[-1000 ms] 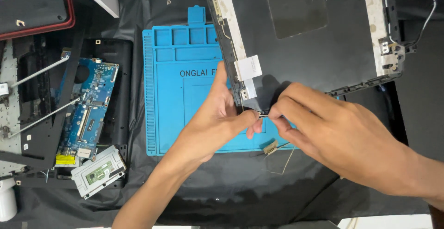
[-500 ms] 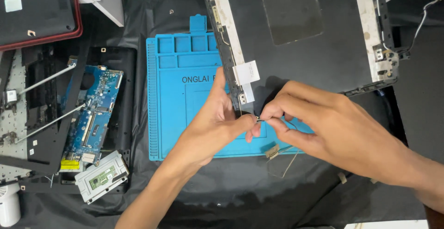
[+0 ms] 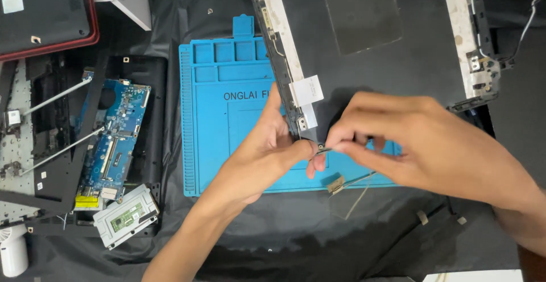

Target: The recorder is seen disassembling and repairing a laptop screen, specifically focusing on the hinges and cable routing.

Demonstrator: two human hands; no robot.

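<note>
Both hands meet at the lower corner of the laptop display back cover [image 3: 398,60]: the left hand [image 3: 267,151] pinches the cover's left edge by the hinge bracket, the right hand [image 3: 409,145] closes its fingertips on a small connector end [image 3: 322,149]. It looks like a cable being worked free at that corner; a fine, steady pull seems called for. Lying partly over the blue repair mat [image 3: 233,140], the cover's long axis runs up and slightly left, away from the person

The silicone work mat [image 3: 239,140] is bright blue, and the laptop lid panel [image 3: 387,71] on it is black. The circuit board [image 3: 116,134] is blue. The cloth [image 3: 318,236] beneath is black.
</note>
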